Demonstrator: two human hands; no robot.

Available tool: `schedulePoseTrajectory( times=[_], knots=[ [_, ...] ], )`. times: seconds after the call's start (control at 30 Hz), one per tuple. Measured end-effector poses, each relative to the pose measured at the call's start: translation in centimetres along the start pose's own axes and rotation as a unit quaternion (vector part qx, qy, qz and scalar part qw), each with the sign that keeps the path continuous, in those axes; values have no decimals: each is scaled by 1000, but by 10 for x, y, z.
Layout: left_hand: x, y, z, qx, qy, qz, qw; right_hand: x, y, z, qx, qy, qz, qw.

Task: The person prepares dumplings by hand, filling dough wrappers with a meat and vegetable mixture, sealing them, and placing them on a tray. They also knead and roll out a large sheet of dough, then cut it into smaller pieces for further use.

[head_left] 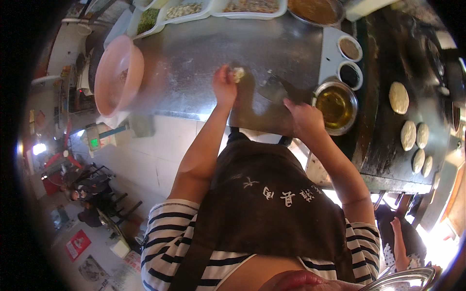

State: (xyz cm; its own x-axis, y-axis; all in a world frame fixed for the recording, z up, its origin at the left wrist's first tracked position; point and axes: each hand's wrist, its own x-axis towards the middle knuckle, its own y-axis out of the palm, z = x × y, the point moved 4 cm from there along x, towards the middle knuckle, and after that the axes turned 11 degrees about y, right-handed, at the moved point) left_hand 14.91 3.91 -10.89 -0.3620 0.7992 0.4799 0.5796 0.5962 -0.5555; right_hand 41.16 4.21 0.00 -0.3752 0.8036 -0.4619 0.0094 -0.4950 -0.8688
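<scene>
My left hand [224,87] is over the steel worktop, its fingers curled and blurred. At its fingertips is a small pale lumpy clump [239,74], perhaps dough or chopped food. My right hand [308,118] grips a broad flat metal blade [271,91], a cleaver or a scraper, held low over the worktop with my index finger along it. Its handle is hidden in my palm. A few pale bits [269,72] lie near the blade's far end. Just right of my right hand stands a metal bowl of yellow oil [335,105].
A pink plastic basin [118,78] stands at the worktop's left edge. Plastic tubs of chopped ingredients [251,6] line the back. Two small bowls [350,75] hold dark sauce and brown seasoning. Several flat dough rounds [399,98] lie on a dark griddle [389,145]. Another person [400,232] is lower right.
</scene>
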Motion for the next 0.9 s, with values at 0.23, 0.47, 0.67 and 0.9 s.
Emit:
schedulePoseTrajectory(
  times=[0.23, 0.47, 0.67, 0.9],
  knots=[
    [69, -100, 56, 22, 80, -46, 995, 67, -5, 161, 121, -106, -120, 980],
    [121, -220, 230, 85, -29, 37, 995, 135, 15, 291, 28, -69, -8, 997],
    [136, -200, 268, -92, -5, 86, 992, 182, -6, 386, 34, -93, -33, 995],
    [112, -224, 216, 33, 135, 109, 984, 140, 19, 350, -13, -48, 21, 999]
  ],
)
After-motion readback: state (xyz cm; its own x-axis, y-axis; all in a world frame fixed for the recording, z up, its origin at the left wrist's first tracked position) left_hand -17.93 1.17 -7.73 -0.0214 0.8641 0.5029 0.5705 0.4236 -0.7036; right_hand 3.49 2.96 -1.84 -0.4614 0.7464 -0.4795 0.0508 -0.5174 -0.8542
